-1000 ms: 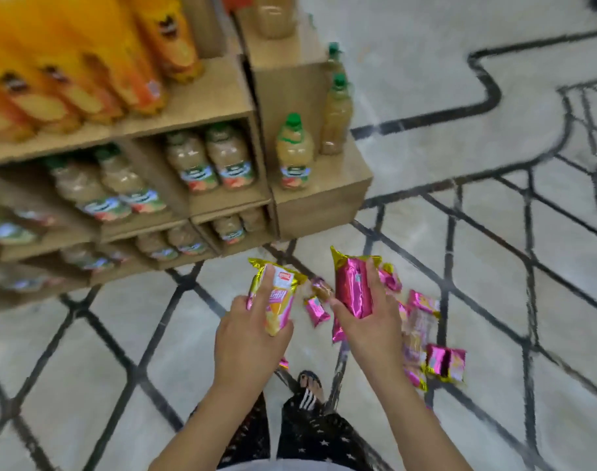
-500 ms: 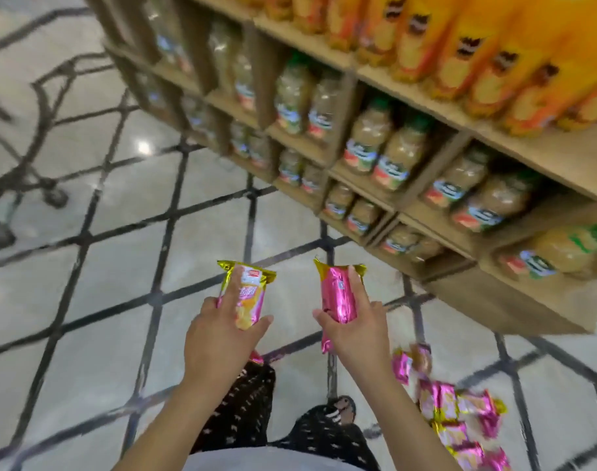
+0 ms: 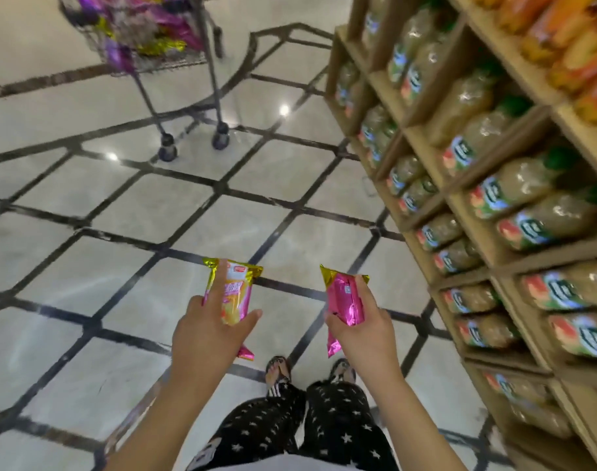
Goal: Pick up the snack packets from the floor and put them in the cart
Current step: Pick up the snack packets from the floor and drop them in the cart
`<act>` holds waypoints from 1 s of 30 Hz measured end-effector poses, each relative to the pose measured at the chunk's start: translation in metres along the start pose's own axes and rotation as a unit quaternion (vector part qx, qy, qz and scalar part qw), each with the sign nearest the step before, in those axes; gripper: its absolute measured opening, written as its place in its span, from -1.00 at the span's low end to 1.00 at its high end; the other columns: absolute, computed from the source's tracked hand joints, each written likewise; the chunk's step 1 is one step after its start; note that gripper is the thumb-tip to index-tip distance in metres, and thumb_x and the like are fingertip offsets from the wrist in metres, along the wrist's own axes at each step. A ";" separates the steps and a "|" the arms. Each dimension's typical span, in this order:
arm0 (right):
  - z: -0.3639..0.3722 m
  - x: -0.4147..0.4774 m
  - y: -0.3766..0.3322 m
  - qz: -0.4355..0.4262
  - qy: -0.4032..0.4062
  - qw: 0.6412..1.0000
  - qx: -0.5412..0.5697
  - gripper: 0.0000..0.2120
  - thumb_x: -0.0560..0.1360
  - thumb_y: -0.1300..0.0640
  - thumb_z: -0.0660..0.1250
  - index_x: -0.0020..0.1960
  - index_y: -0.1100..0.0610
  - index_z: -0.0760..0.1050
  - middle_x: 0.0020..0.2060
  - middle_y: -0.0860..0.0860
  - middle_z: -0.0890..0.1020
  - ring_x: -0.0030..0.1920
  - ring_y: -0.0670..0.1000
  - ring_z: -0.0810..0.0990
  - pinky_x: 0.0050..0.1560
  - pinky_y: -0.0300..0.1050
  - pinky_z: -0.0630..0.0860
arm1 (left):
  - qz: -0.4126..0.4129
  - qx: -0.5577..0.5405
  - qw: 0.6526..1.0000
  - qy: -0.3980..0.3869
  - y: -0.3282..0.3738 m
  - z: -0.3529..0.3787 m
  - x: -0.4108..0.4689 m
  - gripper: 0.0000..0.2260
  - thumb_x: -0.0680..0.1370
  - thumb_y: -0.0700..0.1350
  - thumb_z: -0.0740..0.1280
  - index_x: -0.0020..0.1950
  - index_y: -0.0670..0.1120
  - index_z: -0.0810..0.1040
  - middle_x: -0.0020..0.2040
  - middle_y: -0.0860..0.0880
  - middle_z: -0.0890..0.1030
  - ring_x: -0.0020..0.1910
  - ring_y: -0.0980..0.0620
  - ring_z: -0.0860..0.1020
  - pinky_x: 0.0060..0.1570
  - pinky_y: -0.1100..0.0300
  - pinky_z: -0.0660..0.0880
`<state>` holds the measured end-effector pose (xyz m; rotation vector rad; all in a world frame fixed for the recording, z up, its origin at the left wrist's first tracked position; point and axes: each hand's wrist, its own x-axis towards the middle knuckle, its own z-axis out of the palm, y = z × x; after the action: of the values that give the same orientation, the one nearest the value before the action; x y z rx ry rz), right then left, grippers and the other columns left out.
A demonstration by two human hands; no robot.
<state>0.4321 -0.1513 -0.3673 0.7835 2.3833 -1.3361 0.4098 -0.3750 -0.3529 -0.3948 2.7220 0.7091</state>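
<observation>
My left hand (image 3: 207, 329) grips a yellow and pink snack packet (image 3: 234, 294) with gold crimped ends, held upright. My right hand (image 3: 365, 328) grips a shiny pink snack packet (image 3: 344, 300), also upright. Both hands are at waist height over the tiled floor. The wire cart (image 3: 144, 32) stands at the far upper left, blurred, with several pink, purple and gold packets inside it. No loose packets on the floor are in view.
A wooden shelf unit (image 3: 460, 205) full of juice bottles runs along the right side. The cart's wheels (image 3: 193, 142) rest on the pale floor with dark diagonal lines. My feet in sandals (image 3: 307, 370) are below my hands.
The view has swung left, away from the pile of packets on the floor. The cart has come into sight ahead. Both hands keep their packets.
</observation>
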 end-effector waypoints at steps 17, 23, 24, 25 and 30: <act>-0.022 0.233 -0.182 -0.134 -0.175 0.956 -0.195 -0.25 0.48 -0.07 0.41 0.49 -0.35 0.04 0.04 0.03 0.44 -0.17 -0.10 0.46 -0.02 -0.20 0.42 | -0.184 -0.142 0.971 0.055 0.104 -0.031 0.170 -0.20 0.46 0.32 0.33 0.52 0.37 -0.12 -0.04 0.03 0.44 -0.08 0.02 0.50 -0.14 0.11 0.44; -0.009 0.290 -0.224 -0.153 -0.191 0.953 -0.176 -0.23 0.45 -0.04 0.43 0.53 -0.25 0.10 0.09 0.05 0.53 -0.15 -0.15 0.51 -0.03 -0.22 0.38 | -0.220 -0.161 0.960 0.066 0.115 -0.039 0.210 -0.19 0.44 0.36 0.31 0.51 0.38 -0.13 -0.09 0.03 0.46 -0.13 0.01 0.52 -0.16 0.10 0.49; -0.002 0.298 -0.229 -0.151 -0.198 0.952 -0.176 -0.22 0.45 -0.05 0.43 0.54 -0.24 0.10 0.09 0.05 0.54 -0.15 -0.17 0.51 -0.04 -0.23 0.38 | -0.228 -0.168 0.957 0.064 0.113 -0.042 0.218 -0.19 0.44 0.36 0.32 0.52 0.37 -0.13 -0.09 0.03 0.46 -0.12 0.01 0.52 -0.16 0.11 0.49; 0.006 0.305 -0.235 -0.149 -0.205 0.951 -0.179 -0.23 0.45 -0.06 0.43 0.54 -0.24 0.10 0.10 0.04 0.54 -0.15 -0.18 0.51 -0.05 -0.25 0.38 | -0.235 -0.174 0.954 0.064 0.109 -0.046 0.226 -0.19 0.44 0.36 0.32 0.52 0.37 -0.12 -0.08 0.04 0.45 -0.11 0.01 0.52 -0.16 0.11 0.48; 0.050 0.335 -0.287 -0.158 -0.223 0.945 -0.179 -0.24 0.47 -0.04 0.42 0.54 -0.22 0.10 0.14 0.02 0.53 -0.12 -0.20 0.48 -0.14 -0.37 0.36 | -0.249 -0.175 0.950 0.075 0.081 -0.072 0.278 -0.20 0.45 0.34 0.31 0.52 0.36 -0.12 -0.04 0.02 0.47 -0.09 0.00 0.53 -0.09 0.08 0.52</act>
<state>-0.0083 -0.2097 -0.3631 -0.0108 2.3250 -0.9954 0.1123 -0.3956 -0.3566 -1.2099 2.4509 1.0350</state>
